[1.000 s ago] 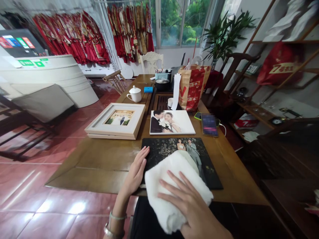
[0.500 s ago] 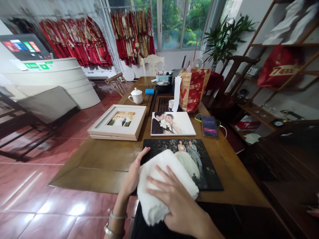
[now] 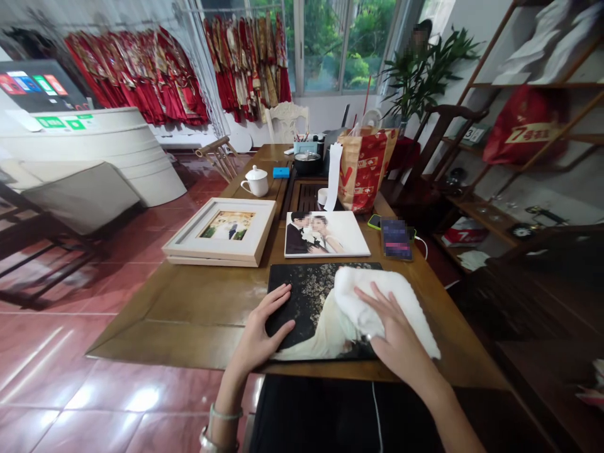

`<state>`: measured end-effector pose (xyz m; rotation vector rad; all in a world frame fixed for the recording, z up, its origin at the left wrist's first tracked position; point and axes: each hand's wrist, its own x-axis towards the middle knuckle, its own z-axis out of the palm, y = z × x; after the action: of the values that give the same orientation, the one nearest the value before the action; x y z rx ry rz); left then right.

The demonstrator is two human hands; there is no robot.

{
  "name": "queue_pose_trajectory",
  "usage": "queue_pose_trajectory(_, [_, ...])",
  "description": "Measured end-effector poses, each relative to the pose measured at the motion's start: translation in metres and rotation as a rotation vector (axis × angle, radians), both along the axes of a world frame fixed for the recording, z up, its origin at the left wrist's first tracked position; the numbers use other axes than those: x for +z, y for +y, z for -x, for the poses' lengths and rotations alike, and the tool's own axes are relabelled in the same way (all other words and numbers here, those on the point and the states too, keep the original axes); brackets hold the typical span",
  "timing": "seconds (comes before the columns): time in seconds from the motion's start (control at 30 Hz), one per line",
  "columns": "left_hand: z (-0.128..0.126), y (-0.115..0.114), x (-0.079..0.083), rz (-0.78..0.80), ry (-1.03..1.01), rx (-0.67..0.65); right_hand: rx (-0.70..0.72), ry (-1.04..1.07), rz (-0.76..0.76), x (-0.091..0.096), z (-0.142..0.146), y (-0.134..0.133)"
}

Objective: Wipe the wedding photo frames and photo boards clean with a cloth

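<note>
A: How's your left grip?
B: Relaxed, unclenched. Your left hand (image 3: 264,327) lies palm down on the left edge of the dark photo panel (image 3: 309,302), thumb splayed well away from the fingers.
A: And your right?
B: Your right hand (image 3: 391,321) sits on the white cloth (image 3: 410,294) — fingers apart, slightly bent, pressing it down rather than closed round it.
A: Where's your panel?
B: Flat at the near edge of the desk (image 3: 189,314), straight ahead of you. The cloth covers its right part.
A: Materials?
B: Cloth: thick, fluffy, rounded corners. Panel: thin, rectangular. Desk: brown wood, shiny. Just beyond your panel, a white-edged photo board (image 3: 325,236); left of that, a deep pale-wood frame (image 3: 182,239).
</note>
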<state>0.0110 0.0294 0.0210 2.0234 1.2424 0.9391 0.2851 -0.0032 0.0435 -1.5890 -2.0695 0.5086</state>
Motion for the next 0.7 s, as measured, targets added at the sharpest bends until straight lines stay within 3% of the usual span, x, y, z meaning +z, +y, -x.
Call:
queue_pose_trajectory(0.1, [0.0, 0.0, 0.001, -0.019, 0.013, -0.007, 0.023, -0.039, 0.012, 0.006, 0.02, 0.035])
queue_pose_trajectory(0.23, [0.0, -0.001, 0.001, -0.043, 0.038, -0.004, 0.222, -0.036, 0.049, 0.02, 0.065, 0.075])
queue_pose_trajectory(0.4, [0.003, -0.001, -0.004, -0.044, 0.035, 0.063, 0.378, -0.013, 0.04, 0.029, 0.101, 0.091])
queue_pose_trajectory(0.53, [0.003, -0.001, -0.003, -0.031, -0.003, 0.038, 0.299, -0.022, 0.017, 0.021, 0.076, 0.076])
queue_pose_trajectory(0.7, [0.0, 0.0, 0.003, -0.016, -0.036, -0.01, -0.001, -0.104, -0.045, 0.002, 0.002, 0.059])
